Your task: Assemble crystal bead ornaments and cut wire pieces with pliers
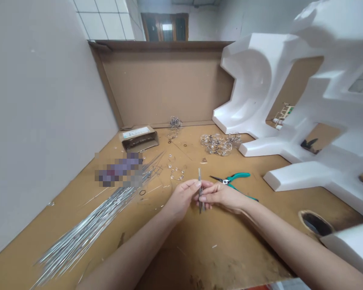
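— Where's your slim metal piece [199, 175]?
— Just below and right of the frame's centre, pinched by your left hand [184, 196] and right hand [219, 195].
— Which way does it point?
— Its long axis runs nearly vertical, upper end toward the frame's top, left of the pliers [225, 182].

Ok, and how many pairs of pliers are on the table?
1. The pliers lie on the table just beyond the right hand, handles spread, one handle partly behind the wrist. Others could be hidden behind the white foam.
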Demonstrator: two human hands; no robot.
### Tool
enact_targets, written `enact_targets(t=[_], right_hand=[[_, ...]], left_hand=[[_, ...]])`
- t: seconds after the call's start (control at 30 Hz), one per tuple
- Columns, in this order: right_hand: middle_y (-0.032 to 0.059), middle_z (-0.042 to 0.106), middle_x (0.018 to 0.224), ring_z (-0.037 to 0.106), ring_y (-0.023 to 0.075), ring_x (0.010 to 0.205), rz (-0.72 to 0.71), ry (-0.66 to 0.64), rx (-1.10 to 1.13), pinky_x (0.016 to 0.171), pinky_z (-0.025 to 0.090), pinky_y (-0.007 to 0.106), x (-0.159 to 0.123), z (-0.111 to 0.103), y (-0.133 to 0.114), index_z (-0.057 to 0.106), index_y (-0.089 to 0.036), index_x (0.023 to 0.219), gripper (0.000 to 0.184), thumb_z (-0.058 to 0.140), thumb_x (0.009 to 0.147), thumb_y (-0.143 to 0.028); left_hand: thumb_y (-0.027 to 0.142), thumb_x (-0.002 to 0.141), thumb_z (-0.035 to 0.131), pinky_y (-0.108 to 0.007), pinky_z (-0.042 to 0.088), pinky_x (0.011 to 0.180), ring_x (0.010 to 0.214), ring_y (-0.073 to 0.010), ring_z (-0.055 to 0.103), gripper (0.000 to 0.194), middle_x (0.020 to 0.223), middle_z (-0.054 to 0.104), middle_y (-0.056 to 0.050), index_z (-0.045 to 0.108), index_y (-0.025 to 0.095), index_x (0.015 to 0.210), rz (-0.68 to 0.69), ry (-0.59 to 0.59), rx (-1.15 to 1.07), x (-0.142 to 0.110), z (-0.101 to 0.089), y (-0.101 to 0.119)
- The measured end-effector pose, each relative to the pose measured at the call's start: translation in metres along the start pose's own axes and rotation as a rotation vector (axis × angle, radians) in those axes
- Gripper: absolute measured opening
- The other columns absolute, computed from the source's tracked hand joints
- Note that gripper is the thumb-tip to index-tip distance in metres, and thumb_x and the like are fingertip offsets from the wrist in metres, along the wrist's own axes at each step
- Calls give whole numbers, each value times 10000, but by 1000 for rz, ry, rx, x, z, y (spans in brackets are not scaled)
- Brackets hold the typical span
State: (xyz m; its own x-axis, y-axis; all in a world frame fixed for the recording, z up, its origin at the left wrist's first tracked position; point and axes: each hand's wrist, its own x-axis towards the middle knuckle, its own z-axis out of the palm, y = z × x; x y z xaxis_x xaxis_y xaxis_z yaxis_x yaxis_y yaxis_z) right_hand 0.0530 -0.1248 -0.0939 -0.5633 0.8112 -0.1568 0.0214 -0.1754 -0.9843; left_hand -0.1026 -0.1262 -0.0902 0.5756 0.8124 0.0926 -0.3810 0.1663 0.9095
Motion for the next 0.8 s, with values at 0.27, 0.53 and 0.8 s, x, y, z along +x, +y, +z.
enact_targets(t=[0.27,0.53,0.8], right_hand=[[12,598,567,528,109,561,-90,73,-364,593,403,231,-8,-1,-3,625,-135,602,303,560,776,-375],[10,546,587,517,125,598,-291,278,-831,596,385,235,-8,-17,2,575,-166,547,339,466,834,-309],[21,576,663,532,125,649,-378,348,-940,628,400,219,-6,-11,7,654,-180,682,243,478,838,-240]], left_hand=[[384,791,527,-284,459,660,705,-162,601,325,795,642,-80,595,138,993,41,121,139,-3,4,-4],[294,732,602,-243,421,661,688,-118,497,295,814,533,-25,563,177,1000,160,349,627,1,2,-16],[315,810,466,-216,365,527,558,-104,472,242,625,488,7,561,172,638,192,309,940,14,3,-14]])
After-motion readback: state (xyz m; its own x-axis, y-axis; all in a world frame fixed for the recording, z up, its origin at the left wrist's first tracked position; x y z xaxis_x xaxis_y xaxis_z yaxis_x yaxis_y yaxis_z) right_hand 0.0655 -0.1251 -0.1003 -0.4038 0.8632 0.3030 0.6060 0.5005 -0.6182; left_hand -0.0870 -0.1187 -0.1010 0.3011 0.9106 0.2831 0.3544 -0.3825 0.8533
